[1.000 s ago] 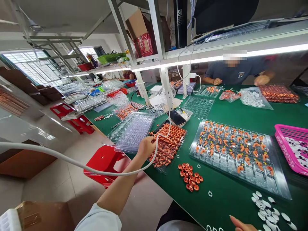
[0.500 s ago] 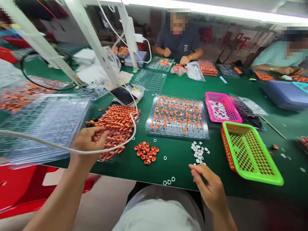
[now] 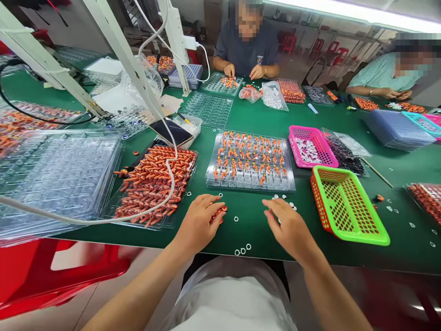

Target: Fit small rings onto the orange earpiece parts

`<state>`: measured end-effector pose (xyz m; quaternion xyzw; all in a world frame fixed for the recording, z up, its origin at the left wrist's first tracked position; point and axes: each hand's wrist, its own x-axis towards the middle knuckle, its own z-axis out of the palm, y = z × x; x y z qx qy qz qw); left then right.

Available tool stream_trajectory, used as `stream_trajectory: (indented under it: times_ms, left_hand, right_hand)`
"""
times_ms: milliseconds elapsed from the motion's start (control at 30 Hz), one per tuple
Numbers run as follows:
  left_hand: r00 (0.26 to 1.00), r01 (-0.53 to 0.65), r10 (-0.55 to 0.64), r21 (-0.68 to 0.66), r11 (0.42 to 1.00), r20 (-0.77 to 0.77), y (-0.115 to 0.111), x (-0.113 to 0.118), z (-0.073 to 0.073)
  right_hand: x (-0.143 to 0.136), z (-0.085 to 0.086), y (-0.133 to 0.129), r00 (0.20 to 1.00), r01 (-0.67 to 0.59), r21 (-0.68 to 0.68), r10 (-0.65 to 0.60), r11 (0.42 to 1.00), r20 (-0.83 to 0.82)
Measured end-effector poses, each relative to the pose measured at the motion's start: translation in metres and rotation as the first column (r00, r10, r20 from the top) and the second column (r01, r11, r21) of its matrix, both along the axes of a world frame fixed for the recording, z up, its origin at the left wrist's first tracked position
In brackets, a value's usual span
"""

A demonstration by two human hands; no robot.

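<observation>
Plainly room between left hand [image 3: 198, 224], right hand [image 3: 288, 226], near table edge [image 3: 257, 258].

Top [image 3: 230, 303] is looking plain & approx. white, w/ lt. grey shading along the sides & soft creases breaking up the front; fabric type is proving hard to ID. V. dark trousers or sim. [image 3: 193, 265] are peeking out L & R of it. L hand [image 3: 197, 224] & R hand [image 3: 288, 229] are showing bare, both forearms [image 3: 141, 280] & wrists too
</observation>
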<state>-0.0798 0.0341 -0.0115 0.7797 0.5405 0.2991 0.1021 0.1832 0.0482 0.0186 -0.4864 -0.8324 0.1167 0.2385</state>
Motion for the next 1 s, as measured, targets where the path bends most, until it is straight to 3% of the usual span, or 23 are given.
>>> stream_trajectory:
  times_ms: [200,433,700,900,1000]
  left_hand:
    - [0.999,0.03,-0.03,0.004,1.0,-0.027,0.013,0.007,0.01]
    - [0.976,-0.086,0.062,-0.109,0.99,-0.209,0.059,0.011,0.034]
    - [0.941,-0.211,0.153,-0.166,0.963,-0.303,0.1,0.006,0.032]
    - [0.893,-0.381,0.273,-0.279,0.881,-0.358,0.133,-0.011,0.024]
    - [0.895,-0.403,0.289,-0.338,0.851,-0.339,0.144,-0.011,0.021]
  right_hand:
    - [0.011,0.015,0.064,0.983,0.124,-0.059,-0.115,0.991,0.142]
    - [0.001,0.0,0.114,0.969,0.194,-0.058,-0.182,0.979,0.167]
    - [-0.005,0.0,0.128,0.914,0.345,-0.1,-0.309,0.933,0.262]
    - [0.017,-0.005,0.136,0.776,0.587,-0.136,-0.507,0.798,0.375]
    - [0.018,-0.008,0.136,0.728,0.653,-0.149,-0.561,0.743,0.393]
